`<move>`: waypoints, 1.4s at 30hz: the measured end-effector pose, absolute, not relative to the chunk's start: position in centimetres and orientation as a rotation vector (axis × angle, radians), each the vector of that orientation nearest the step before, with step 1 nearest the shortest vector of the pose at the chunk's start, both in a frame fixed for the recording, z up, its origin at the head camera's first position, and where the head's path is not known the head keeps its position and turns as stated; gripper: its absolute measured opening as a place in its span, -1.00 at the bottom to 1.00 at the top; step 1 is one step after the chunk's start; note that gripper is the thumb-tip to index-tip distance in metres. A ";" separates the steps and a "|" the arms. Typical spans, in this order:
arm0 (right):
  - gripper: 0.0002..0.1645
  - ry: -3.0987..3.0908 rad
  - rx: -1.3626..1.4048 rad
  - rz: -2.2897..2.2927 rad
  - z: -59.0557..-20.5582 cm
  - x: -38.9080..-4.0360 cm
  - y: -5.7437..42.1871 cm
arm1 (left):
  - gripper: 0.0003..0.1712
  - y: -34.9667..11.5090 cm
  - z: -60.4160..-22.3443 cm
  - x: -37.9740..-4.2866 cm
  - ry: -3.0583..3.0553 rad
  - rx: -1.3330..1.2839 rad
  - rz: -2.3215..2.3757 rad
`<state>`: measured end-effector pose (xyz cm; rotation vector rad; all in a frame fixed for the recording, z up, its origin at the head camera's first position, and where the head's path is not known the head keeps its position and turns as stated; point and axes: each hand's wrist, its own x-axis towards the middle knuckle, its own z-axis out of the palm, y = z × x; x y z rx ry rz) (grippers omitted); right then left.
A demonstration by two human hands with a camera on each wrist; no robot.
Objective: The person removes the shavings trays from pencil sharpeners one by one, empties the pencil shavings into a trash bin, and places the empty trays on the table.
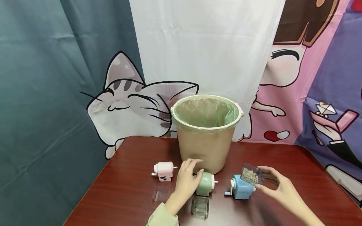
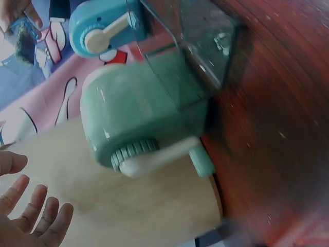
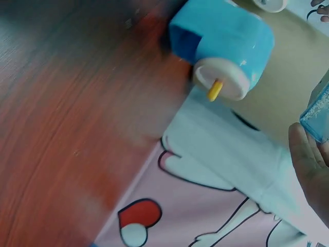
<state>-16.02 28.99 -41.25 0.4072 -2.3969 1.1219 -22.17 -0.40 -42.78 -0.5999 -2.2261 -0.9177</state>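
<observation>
My right hand [image 1: 278, 186] pinches a clear drawer [image 1: 251, 174] filled with pencil shavings, tilted above the blue pencil sharpener [image 1: 242, 190]. In the right wrist view, the blue sharpener [image 3: 226, 41] shows an open slot and a yellow pencil end [image 3: 215, 90] poking from its white disc. The left hand [image 1: 185, 180] is beside the green pencil sharpener [image 1: 204, 186], fingers spread and holding nothing. In front of the green sharpener lies its smoky clear drawer [image 1: 200, 207], with small bits inside. The green sharpener's crank [image 2: 164, 157] shows in the left wrist view.
A tall beige bin [image 1: 206, 147] with a green liner stands behind the sharpeners. At left sit a pink pencil sharpener [image 1: 165, 171] and a clear drawer [image 1: 161, 194]. A printed curtain [image 1: 158, 37] hangs behind the dark red table [image 1: 118, 194].
</observation>
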 end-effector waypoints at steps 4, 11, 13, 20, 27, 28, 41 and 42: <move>-0.34 -2.374 0.462 1.197 -40.9 -16.5 27.8 | -0.68 -1.4 -42.8 -22.1 -2.226 -0.562 -0.961; -0.37 -2.367 0.478 1.226 -40.3 -17.2 25.8 | -0.68 -3.1 -42.4 -22.1 -2.247 -0.486 -1.027; -0.37 -2.349 0.495 1.261 -40.1 -17.3 25.3 | -0.68 -3.7 -42.2 -22.2 -2.241 -0.476 -1.041; -0.35 -2.315 0.585 1.292 -39.4 -17.9 23.5 | -0.67 -5.7 -41.0 -23.0 -2.174 -0.434 -1.137; -0.39 -2.348 0.602 1.379 -38.4 -18.2 22.3 | -0.68 -6.2 -38.8 -24.1 -2.181 -0.442 -1.162; -0.39 -2.356 0.592 1.407 -38.2 -18.2 22.2 | -0.69 -6.1 -38.5 -24.3 -2.182 -0.447 -1.165; -0.35 -2.413 0.742 1.639 -35.4 -18.2 20.5 | -0.73 -7.1 -34.7 -26.7 -2.206 -0.383 -1.225; -0.35 -2.410 0.751 1.655 -35.0 -18.2 20.4 | -0.74 -7.2 -34.4 -26.8 -2.208 -0.376 -1.212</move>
